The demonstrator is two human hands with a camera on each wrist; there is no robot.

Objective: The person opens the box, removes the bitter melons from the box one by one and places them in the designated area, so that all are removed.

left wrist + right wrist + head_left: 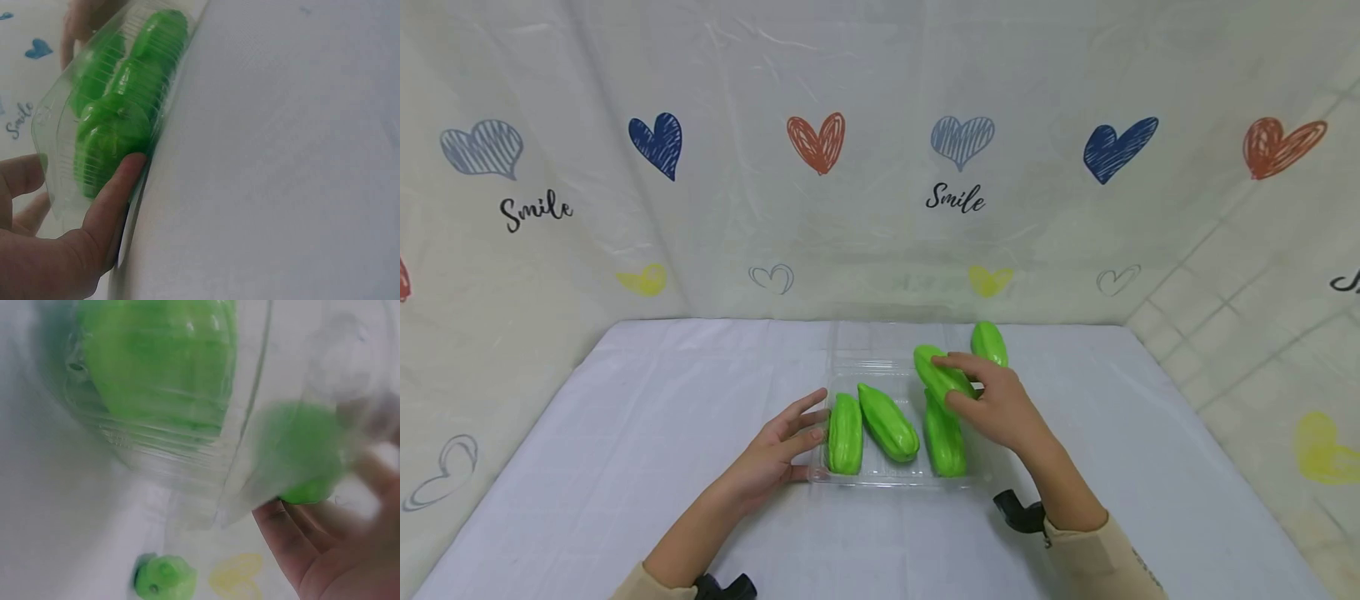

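A clear plastic clamshell box [880, 481] stands on the table with its lid folded back. Inside lie three green ridged gourds: one on the left [846, 435], one slanting in the middle [889, 425], one at the right [946, 446]. My left hand [775, 450] touches the box's left side with fingers mostly straight; the left wrist view shows a digit [115, 197] against the wall. Above the box's right part, my right hand [1003, 407] holds another green gourd [938, 375] between thumb and fingers. Clear plastic blurs that gourd in the right wrist view.
One more green gourd [990, 343] lies behind the right hand, beside the lid. A white cloth [700, 375] covers the table. Behind it hangs a pale curtain [880, 225] printed with hearts and "Smile". Black wrist mounts [1021, 512] sit at both sleeves.
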